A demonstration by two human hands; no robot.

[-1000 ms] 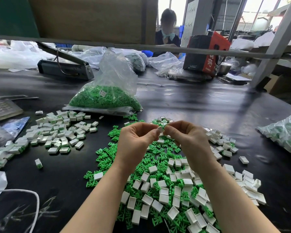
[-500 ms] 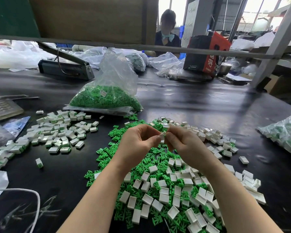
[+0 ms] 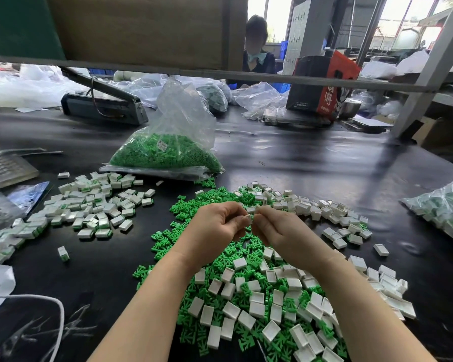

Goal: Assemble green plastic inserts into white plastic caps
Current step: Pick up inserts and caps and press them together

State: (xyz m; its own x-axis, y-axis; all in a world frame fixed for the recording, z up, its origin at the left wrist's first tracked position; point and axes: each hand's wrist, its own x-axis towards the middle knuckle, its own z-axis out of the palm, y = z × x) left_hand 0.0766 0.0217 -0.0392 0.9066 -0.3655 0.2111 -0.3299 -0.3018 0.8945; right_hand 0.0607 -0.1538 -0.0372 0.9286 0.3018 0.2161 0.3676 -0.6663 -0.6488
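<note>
The left hand (image 3: 219, 227) and right hand (image 3: 272, 228) are pinching one white cap (image 3: 250, 218) above the mixed pile near the surface's near edge; the insert should be squared before pressing.

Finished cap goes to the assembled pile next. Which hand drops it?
Probably the left hand. It already pinches the white cap together with the right hand, and the assembled pile lies on its side, with only bare table between.
</note>
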